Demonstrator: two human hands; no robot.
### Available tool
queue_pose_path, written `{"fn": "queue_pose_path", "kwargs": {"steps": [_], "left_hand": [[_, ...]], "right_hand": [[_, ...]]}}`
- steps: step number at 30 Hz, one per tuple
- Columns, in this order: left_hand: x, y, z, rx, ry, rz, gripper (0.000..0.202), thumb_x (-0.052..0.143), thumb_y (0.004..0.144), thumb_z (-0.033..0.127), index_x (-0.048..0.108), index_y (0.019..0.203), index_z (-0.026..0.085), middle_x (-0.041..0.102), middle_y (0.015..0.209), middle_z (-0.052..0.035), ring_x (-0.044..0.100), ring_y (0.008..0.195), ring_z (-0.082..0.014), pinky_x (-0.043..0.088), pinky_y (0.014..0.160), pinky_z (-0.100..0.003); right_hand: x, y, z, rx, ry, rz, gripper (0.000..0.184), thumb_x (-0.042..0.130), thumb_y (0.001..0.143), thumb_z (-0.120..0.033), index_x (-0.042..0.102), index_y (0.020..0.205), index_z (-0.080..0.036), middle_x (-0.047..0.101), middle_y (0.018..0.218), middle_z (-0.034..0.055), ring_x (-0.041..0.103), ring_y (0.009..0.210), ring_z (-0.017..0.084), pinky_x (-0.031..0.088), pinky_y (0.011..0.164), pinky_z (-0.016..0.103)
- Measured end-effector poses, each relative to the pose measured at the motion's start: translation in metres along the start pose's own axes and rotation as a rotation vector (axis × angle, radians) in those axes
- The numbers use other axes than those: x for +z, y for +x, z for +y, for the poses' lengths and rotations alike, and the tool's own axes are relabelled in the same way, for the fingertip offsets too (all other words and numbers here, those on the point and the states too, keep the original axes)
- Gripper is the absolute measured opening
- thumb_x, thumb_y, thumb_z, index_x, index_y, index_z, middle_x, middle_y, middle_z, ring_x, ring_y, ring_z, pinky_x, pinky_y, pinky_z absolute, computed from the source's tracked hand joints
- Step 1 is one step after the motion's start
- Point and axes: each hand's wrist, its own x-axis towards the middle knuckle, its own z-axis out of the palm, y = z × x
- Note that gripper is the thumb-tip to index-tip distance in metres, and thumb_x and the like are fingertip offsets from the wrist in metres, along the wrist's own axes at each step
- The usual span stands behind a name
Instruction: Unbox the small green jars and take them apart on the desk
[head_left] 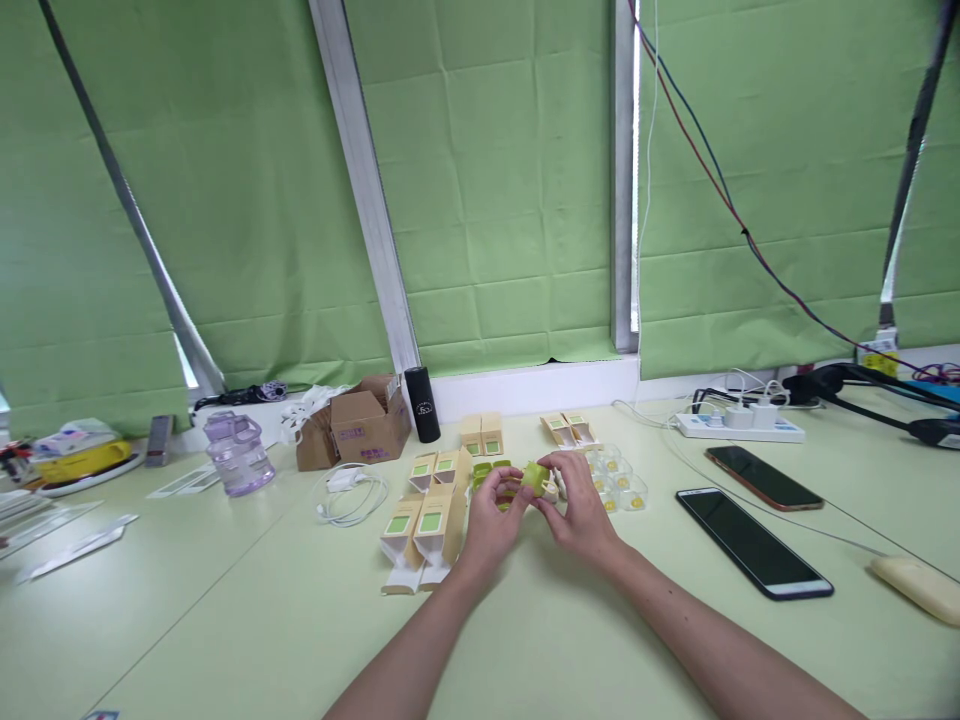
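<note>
Both hands meet over the table's middle around a small green plastic piece [534, 478]. My left hand [496, 505] is closed on its left side. My right hand [579, 508] pinches its right side, where a small cream-coloured part [550, 490] shows; its exact kind is unclear. Behind my left hand lie more green pieces [484, 470], partly hidden. Clear plastic cups with yellow centres [621, 482] stand in a group just right of my right hand. Left of my left hand are cream cardboard boxes [442, 520] with green windows and open flaps.
More small boxes [481, 435] stand farther back, beside a black cylinder [422, 404] and a brown carton [367, 420]. A purple water jug [238, 455] and a white charger [345, 480] are left. Two phones [754, 540] and a power strip [739, 425] lie right.
</note>
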Motion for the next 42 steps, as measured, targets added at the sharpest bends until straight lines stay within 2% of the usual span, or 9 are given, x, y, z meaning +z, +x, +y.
{"fn": "queue_pose_path", "kwargs": {"steps": [11,16,26,31,42], "left_hand": [[0.0,-0.002,0.007,0.019,0.019,0.06,0.04,0.07,0.088,0.053,0.059,0.106,0.02,0.069,0.077,-0.0029,0.07,0.078,-0.0202,0.055,0.077,-0.033],[0.0,-0.003,0.01,0.044,0.03,0.065,0.032,0.069,0.089,0.046,0.06,0.105,0.02,0.067,0.076,-0.0013,0.068,0.076,-0.0186,0.054,0.075,-0.032],[0.0,-0.005,0.011,0.092,0.093,0.056,0.023,0.064,0.093,0.039,0.062,0.105,0.02,0.068,0.084,-0.0021,0.068,0.078,-0.0178,0.054,0.079,-0.032],[0.0,-0.007,0.012,0.137,0.171,0.057,0.018,0.063,0.094,0.032,0.064,0.109,0.021,0.07,0.102,-0.0058,0.067,0.086,-0.0181,0.054,0.087,-0.034],[-0.003,-0.009,0.011,0.179,0.244,0.026,0.021,0.062,0.093,0.029,0.068,0.114,0.024,0.068,0.111,-0.0076,0.066,0.093,-0.02,0.054,0.084,-0.034]], "right_hand": [[-0.004,0.0,-0.005,0.038,0.02,-0.015,0.039,0.062,0.087,-0.022,0.05,0.124,-0.024,0.054,0.121,0.0116,0.05,0.117,0.031,0.048,0.099,0.051],[-0.004,0.0,-0.006,0.039,0.025,-0.017,0.04,0.063,0.086,-0.022,0.051,0.124,-0.024,0.054,0.121,0.0117,0.051,0.117,0.032,0.048,0.099,0.051],[-0.005,0.0,-0.009,0.039,0.031,-0.012,0.037,0.064,0.088,-0.028,0.053,0.122,-0.024,0.057,0.119,0.0109,0.053,0.115,0.031,0.05,0.097,0.049],[-0.005,0.0,-0.009,0.043,0.05,-0.023,0.038,0.064,0.088,-0.026,0.052,0.124,-0.025,0.057,0.12,0.0108,0.053,0.117,0.031,0.05,0.099,0.049],[-0.004,-0.001,-0.009,0.089,0.111,-0.072,0.037,0.06,0.09,-0.025,0.053,0.126,-0.025,0.061,0.121,0.0113,0.058,0.115,0.03,0.051,0.098,0.05]]}}
